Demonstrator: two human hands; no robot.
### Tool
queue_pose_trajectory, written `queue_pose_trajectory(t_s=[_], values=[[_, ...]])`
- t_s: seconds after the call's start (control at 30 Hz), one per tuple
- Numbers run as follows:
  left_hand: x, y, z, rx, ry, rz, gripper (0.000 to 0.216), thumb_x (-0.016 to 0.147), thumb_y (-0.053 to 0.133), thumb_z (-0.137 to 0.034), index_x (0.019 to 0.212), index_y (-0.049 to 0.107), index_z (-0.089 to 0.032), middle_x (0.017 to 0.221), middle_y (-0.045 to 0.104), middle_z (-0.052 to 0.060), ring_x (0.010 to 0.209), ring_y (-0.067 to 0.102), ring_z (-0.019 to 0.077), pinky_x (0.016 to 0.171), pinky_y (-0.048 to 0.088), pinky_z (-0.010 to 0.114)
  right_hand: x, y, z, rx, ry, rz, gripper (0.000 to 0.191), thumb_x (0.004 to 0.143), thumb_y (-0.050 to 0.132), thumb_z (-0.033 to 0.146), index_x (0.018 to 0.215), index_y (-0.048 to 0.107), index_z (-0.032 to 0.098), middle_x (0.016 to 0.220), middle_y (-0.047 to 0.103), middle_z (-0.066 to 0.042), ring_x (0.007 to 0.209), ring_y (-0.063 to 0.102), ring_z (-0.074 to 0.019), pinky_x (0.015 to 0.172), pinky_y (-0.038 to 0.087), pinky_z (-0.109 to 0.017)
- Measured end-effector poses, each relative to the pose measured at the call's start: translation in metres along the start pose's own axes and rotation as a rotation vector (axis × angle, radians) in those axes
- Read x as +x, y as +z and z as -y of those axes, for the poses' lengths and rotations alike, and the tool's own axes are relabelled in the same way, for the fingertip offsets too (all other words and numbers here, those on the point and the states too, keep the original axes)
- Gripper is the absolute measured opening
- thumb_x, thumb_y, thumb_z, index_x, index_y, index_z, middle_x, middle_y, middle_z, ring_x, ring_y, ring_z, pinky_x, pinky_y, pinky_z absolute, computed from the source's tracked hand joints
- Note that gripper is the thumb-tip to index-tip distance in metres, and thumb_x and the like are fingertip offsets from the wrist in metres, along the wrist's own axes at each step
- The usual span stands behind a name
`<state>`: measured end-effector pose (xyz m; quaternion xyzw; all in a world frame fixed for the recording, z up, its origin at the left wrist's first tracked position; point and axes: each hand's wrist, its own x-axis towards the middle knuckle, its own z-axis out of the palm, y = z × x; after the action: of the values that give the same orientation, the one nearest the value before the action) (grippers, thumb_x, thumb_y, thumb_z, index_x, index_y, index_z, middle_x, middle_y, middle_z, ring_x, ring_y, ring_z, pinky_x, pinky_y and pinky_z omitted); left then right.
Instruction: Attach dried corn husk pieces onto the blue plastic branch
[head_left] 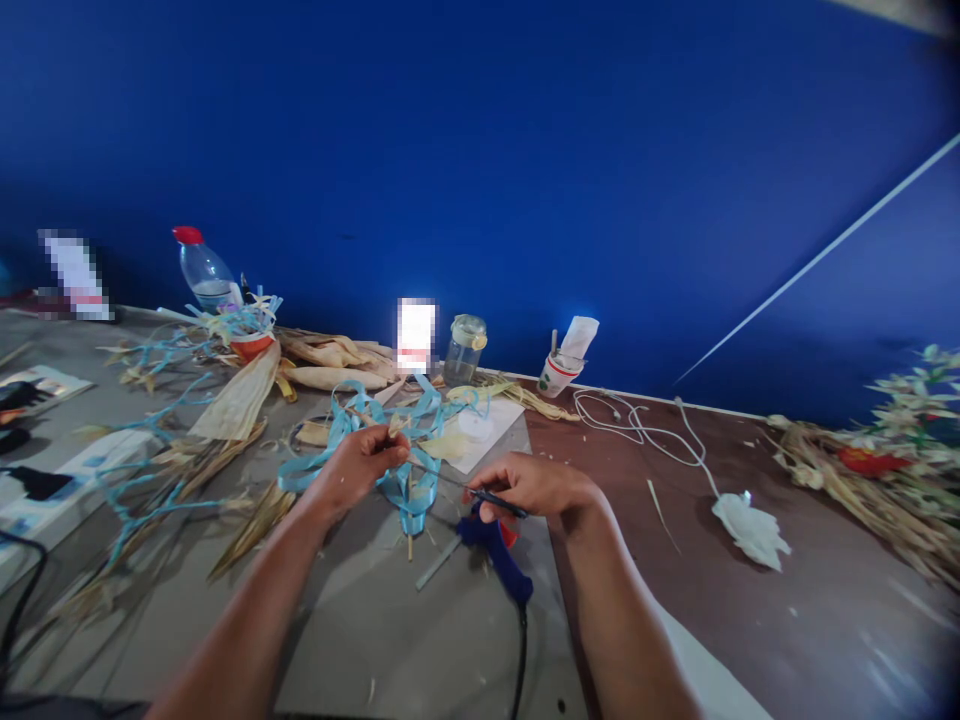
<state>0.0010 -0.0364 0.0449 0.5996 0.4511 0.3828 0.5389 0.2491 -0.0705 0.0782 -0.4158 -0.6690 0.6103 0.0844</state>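
Note:
My left hand (367, 465) is closed in a pinch on a small pale piece of dried husk (396, 428). My right hand (529, 485) is wrapped round a slim tool with a black handle (501, 502); its thin metal end points left towards my left fingers, its exact kind unclear. Light blue ribbon (414, 508) lies in loops behind and below my left hand. Under my right hand a dark blue glue gun (504, 562) rests on the table, a pale glue stick (439, 565) jutting from it and a black cord running towards me.
A glass jar (463, 350), a paper cup (559, 372) and a red-capped bottle (206, 270) stand along the blue wall. Dried husks (337, 360) and blue-wrapped stems (142, 520) cover the left. A white cable (637, 425), crumpled tissue (750, 530) and dried stalks (840, 490) lie right.

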Motion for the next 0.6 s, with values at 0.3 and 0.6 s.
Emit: queue_pose_trajectory(t_s=[0.3,0.6], values=[[-0.0018,0.0,-0.0005,0.024,0.007,0.015,0.02,0.065,0.065,-0.035,0.065,0.058,-0.017,0.056,0.047,-0.004,0.051,0.033,0.0092,0.049,0.025,0.022,0.0004,0.0001,-0.0036,0.002,-0.011,-0.011,0.033,0.068,0.07,0.037,0.089,0.07,0.011,0.064,0.063,0.0,0.056,0.052,-0.0098,0.051,0.038,-0.019],[-0.0015,0.0003,-0.0021,0.01,-0.011,-0.006,0.021,0.063,0.067,-0.035,0.065,0.057,-0.016,0.054,0.045,-0.005,0.049,0.032,0.0079,0.048,0.024,0.022,0.0007,-0.0011,-0.0062,-0.078,-0.026,0.015,0.034,0.069,0.07,0.035,0.093,0.071,0.01,0.068,0.062,0.0,0.059,0.049,-0.0085,0.053,0.036,-0.018]])
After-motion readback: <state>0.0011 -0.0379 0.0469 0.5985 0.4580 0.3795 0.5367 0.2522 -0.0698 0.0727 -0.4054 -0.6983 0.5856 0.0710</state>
